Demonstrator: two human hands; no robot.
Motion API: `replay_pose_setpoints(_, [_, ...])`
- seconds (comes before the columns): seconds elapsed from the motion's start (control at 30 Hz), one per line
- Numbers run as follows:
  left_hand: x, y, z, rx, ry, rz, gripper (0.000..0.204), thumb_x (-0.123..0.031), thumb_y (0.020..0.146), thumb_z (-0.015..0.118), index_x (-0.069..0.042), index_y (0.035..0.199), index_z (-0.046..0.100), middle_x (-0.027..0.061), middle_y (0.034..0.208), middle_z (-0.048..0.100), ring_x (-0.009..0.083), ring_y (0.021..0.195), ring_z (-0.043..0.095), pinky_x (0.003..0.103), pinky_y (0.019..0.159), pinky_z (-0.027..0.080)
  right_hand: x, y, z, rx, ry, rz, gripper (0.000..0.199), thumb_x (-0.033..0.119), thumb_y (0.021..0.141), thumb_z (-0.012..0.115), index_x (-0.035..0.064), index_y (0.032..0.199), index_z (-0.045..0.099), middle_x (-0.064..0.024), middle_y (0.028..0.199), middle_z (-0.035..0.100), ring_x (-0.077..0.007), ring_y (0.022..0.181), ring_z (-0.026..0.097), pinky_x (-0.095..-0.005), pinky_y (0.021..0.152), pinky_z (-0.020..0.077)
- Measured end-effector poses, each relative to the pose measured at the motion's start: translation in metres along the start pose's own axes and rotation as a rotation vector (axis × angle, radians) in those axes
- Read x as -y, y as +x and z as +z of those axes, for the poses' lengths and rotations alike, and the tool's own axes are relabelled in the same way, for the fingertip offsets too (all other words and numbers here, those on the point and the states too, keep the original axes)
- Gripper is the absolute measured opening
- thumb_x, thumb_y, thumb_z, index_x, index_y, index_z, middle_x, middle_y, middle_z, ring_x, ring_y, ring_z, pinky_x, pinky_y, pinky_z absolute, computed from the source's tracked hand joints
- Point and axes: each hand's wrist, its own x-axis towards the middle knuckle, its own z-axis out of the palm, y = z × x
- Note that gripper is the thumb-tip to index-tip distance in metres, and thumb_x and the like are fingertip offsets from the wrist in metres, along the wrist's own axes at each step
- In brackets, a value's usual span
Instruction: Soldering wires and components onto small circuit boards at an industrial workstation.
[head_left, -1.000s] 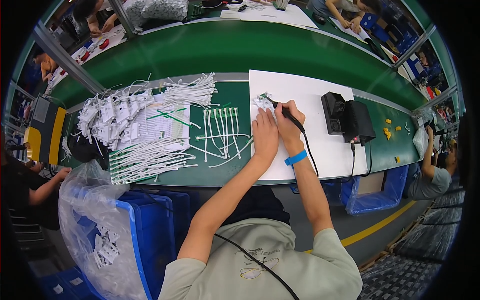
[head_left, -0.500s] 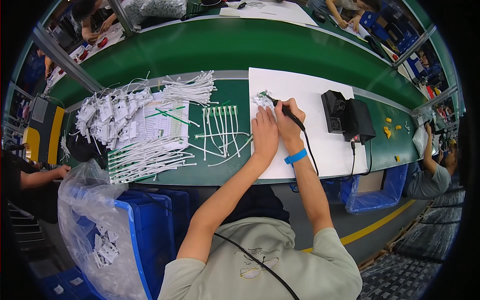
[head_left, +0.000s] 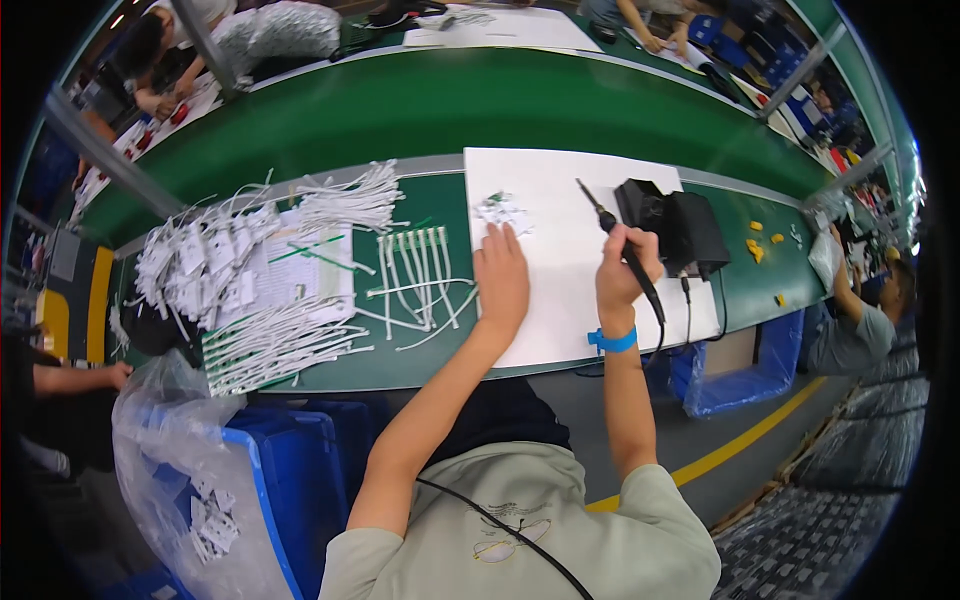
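Observation:
In my right hand (head_left: 626, 275), which wears a blue wrist strap (head_left: 612, 341), is a soldering iron (head_left: 604, 217). Its metal tip points up and away, above the white board (head_left: 560, 300) and clear of the small part. My left hand (head_left: 503, 280) lies on the board's left side with its fingers stretched forward. Those fingertips reach the near edge of a small white plastic part (head_left: 503, 212) with some green on it; whether they press on it I cannot tell. Left of that hand, several white cables (head_left: 420, 275) lie joined to a green strip.
Piled at the left are white plastic parts (head_left: 205, 260) and bundles of white cables (head_left: 270, 345). A black soldering station (head_left: 697, 235) stands right of the iron, with yellow bits (head_left: 755, 250) beyond. Below the bench are a plastic-lined blue bin (head_left: 265, 500) and another person's arm (head_left: 75, 379).
My right hand has drawn the soldering iron off the white part, moving right toward the station. My left hand stays by the part. The whole view has shifted slightly.

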Motion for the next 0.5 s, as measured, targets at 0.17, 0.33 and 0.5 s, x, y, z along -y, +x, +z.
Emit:
replay_pose_setpoints(0.17, [-0.002, 0.001, -0.006, 0.055, 0.101, 0.023, 0.058, -0.002, 0.081, 0.060, 0.012, 0.136, 0.052, 0.0277, 0.137, 0.053, 0.0281, 0.105, 0.054, 0.035, 0.089, 0.044, -0.023, 0.024, -0.063, -0.220, -0.182, 0.202, 0.017, 0.010, 0.094, 0.069, -0.0008, 0.085, 0.060, -0.0042, 0.067, 0.062, -0.0091, 0.058, 0.055, -0.0254, 0.054, 0.0429])
replay_pose_setpoints(0.33, [-0.001, 0.002, -0.010, 0.046, 0.097, 0.049, 0.059, 0.000, 0.079, 0.060, 0.012, 0.136, 0.052, 0.0287, 0.137, 0.052, 0.0282, 0.103, 0.053, 0.035, 0.089, 0.043, -0.043, 0.029, -0.081, -0.194, -0.251, 0.262, 0.022, 0.015, 0.097, 0.068, -0.0003, 0.083, 0.060, -0.0038, 0.064, 0.060, -0.0096, 0.057, 0.053, -0.0266, 0.053, 0.0407])
replay_pose_setpoints(0.5, [0.001, 0.001, -0.010, 0.037, 0.061, 0.045, 0.059, 0.001, 0.079, 0.060, 0.013, 0.137, 0.051, 0.0295, 0.138, 0.051, 0.0291, 0.103, 0.053, 0.036, 0.088, 0.043, -0.051, 0.027, -0.072, -0.123, -0.307, 0.301, 0.021, 0.016, 0.097, 0.068, 0.0002, 0.084, 0.061, -0.0039, 0.061, 0.059, -0.0100, 0.055, 0.052, -0.0282, 0.052, 0.0404])
